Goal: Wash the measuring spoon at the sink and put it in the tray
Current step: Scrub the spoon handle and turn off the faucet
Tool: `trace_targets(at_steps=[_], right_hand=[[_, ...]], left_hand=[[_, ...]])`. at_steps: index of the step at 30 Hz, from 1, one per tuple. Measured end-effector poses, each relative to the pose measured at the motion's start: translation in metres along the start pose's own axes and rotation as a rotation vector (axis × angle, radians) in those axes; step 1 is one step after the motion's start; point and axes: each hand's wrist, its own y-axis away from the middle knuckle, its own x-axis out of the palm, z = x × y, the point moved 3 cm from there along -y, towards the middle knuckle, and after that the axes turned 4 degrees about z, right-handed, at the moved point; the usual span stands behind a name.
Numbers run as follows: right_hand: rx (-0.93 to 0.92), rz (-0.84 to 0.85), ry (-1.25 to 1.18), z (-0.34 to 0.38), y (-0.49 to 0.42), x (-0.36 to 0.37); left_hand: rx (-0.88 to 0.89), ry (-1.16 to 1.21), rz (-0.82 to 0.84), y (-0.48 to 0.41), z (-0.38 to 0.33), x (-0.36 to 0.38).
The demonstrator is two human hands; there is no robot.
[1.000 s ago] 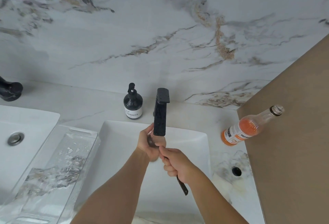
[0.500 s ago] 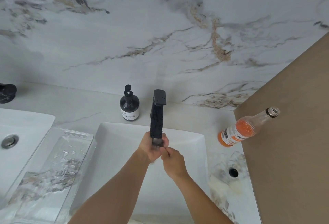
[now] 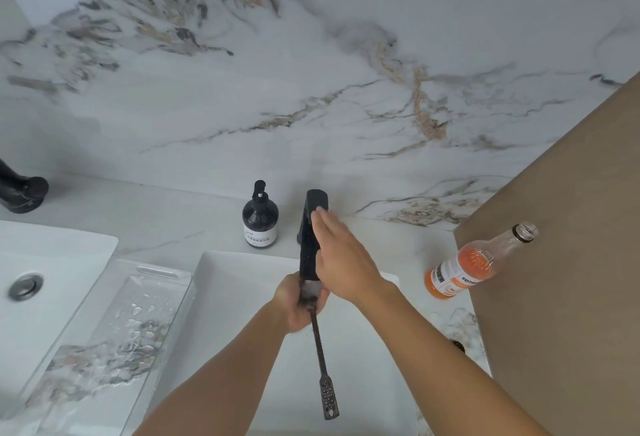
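Measuring spoon (image 3: 320, 349) sits in the left hand (image 3: 298, 304), which is clenched around its bowl end under the faucet (image 3: 310, 241) spout, handle trailing toward the person over the sink (image 3: 235, 283). The right hand (image 3: 341, 259) is open, fingers flat near the faucet's top. Wet metal could slip from the one-handed grip and drop into the sink. The tray (image 3: 145, 273) waits left of both hands.
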Motion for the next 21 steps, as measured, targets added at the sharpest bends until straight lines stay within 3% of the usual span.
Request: trace_targets(at_steps=[3,5,8,10,13,16,21], right_hand=[[0.012,-0.034,-0.177,-0.011,0.028,0.028],[0.278,-0.125,-0.578,-0.020,0.054,0.060],[0.861,0.141,-1.244,-0.017,0.092,0.129],[1.004,0.318,-1.466,-0.007,0.112,0.153],[0.976,0.365,-1.875,0.012,0.112,0.156],[0.784,0.288,-2.188,0.028,0.085,0.129],[0.401,0.375,-2.021,0.043,0.050,0.075]], left_hand=[[-0.010,-0.088,-0.018,0.010,0.000,-0.009],[-0.023,-0.083,0.004,0.022,0.001,-0.018],[0.022,-0.109,0.117,0.052,0.000,-0.010],[0.080,-0.236,0.218,0.078,-0.007,0.014],[0.199,-0.482,0.371,0.118,-0.021,0.065],[0.320,-0.690,0.481,0.152,-0.029,0.107],[0.459,-0.861,0.595,0.189,-0.039,0.148]])
